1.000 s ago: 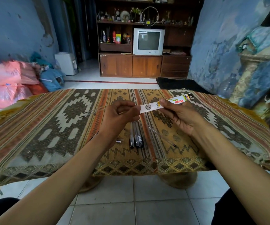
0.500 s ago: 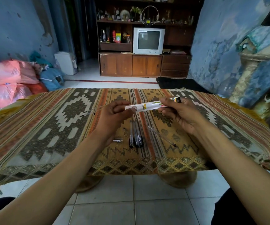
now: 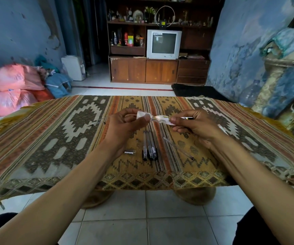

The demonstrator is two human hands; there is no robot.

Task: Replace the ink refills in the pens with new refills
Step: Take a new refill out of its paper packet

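I see the left hand and right hand now pinching a twisted, crumpled refill packet (flat a second ago), so it's being opened above the pens.

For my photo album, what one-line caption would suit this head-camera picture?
Left hand and right hand pinch a refill packet above three pens on a patterned tablecloth.

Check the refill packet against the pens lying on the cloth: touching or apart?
Apart. The head view shows both hands pinching the refill packet in the air, with patterned cloth visible between it and the pens lying below.
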